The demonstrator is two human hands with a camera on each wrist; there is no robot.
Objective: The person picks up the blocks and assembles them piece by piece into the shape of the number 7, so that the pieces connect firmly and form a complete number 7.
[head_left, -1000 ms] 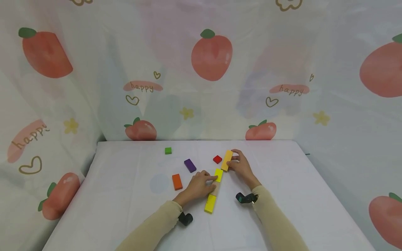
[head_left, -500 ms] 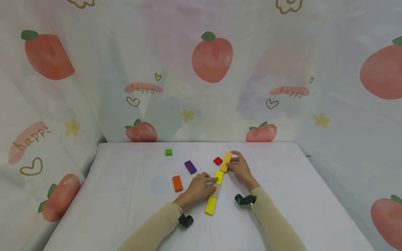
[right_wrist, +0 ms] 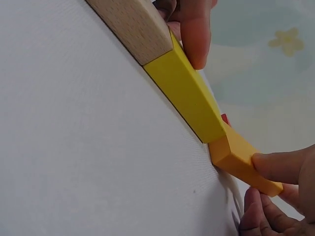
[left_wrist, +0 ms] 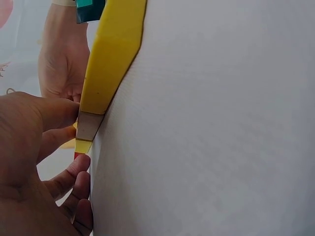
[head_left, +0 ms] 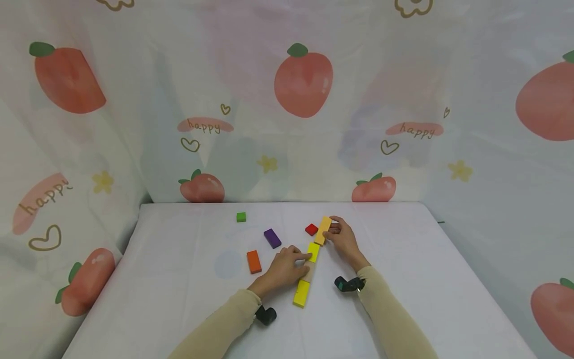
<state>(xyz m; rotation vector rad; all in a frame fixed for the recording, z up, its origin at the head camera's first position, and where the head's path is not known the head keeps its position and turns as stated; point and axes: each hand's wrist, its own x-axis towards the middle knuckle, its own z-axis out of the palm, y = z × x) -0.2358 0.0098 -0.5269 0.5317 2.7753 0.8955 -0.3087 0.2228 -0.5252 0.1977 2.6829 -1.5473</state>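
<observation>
Several wooden blocks form a slanting row on the white table: a near yellow block (head_left: 301, 294), a plain wood block (head_left: 309, 272) and a second yellow block (right_wrist: 186, 96). My left hand (head_left: 283, 265) lies over the row's left side, its thumb on the plain block and its index fingertip touching the far yellow one. At the far end my right hand (head_left: 343, 240) pinches a light orange block (head_left: 323, 230) between thumb and fingers. That block's end meets the yellow block's corner, slightly out of line, in the right wrist view. A red block (head_left: 311, 229) sits just left of it.
Left of the row lie a purple block (head_left: 272, 238), an orange block (head_left: 253, 262) and a small green block (head_left: 241, 217). A peach-printed curtain (head_left: 251, 99) stands behind the white table (head_left: 148, 299). Black cameras hang at both wrists.
Both hands keep their places, with the light orange block still in the right hand. Between the frames the head view shifts only slightly.
</observation>
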